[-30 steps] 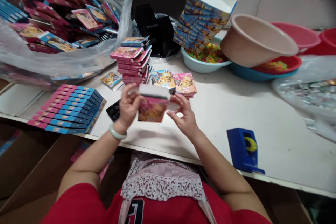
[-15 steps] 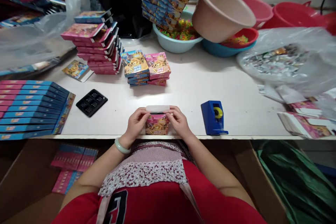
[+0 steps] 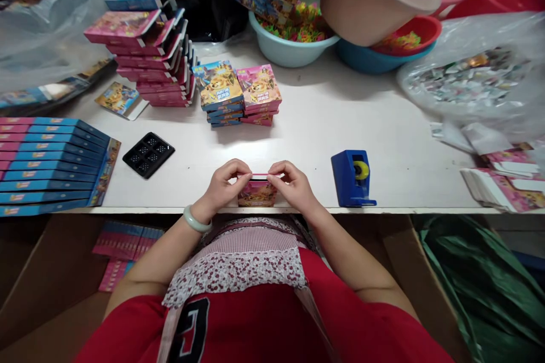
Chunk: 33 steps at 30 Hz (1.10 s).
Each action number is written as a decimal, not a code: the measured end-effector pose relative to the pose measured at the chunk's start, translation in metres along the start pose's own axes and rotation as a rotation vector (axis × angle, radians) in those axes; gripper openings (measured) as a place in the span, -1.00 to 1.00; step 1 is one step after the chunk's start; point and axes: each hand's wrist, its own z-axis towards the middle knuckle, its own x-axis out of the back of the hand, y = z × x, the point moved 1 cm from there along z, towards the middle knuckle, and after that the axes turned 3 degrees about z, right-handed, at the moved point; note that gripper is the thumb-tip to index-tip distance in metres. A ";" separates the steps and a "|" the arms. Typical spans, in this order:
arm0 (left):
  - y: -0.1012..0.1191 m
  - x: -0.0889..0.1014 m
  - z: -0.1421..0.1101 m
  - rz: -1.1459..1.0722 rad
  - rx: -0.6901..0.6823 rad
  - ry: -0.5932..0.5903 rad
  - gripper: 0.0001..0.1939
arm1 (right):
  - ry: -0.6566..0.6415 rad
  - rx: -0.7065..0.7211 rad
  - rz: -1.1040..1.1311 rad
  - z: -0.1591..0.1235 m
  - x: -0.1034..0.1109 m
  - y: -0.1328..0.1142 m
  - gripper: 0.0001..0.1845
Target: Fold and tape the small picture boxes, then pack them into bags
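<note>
A small pink printed box (image 3: pixel 257 193) stands on its end at the near edge of the white table (image 3: pixel 383 142). My left hand (image 3: pixel 222 187) grips its left top corner and my right hand (image 3: pixel 293 186) grips its right top corner, fingers curled and pinching at the top flap. A pale green bangle (image 3: pixel 193 220) is on my left wrist. A blue tape dispenser (image 3: pixel 352 178) sits just right of my right hand. A black plastic tray insert (image 3: pixel 149 154) lies to the left.
Two short stacks of closed boxes (image 3: pixel 238 93) stand mid-table, a taller stack of open pink boxes (image 3: pixel 147 51) behind them. Flat blue and pink cartons (image 3: pixel 46 164) lie at left. Basins (image 3: pixel 383 0) and a plastic bag of packets (image 3: pixel 468 79) fill the back right.
The box came down from in front of me to the table's near edge. Its white top flap was up half a second ago and now lies folded down under my fingers.
</note>
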 end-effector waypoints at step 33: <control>-0.020 -0.040 0.002 0.226 -0.224 0.095 -0.65 | 0.524 -0.289 -0.836 -0.116 0.185 0.028 -0.78</control>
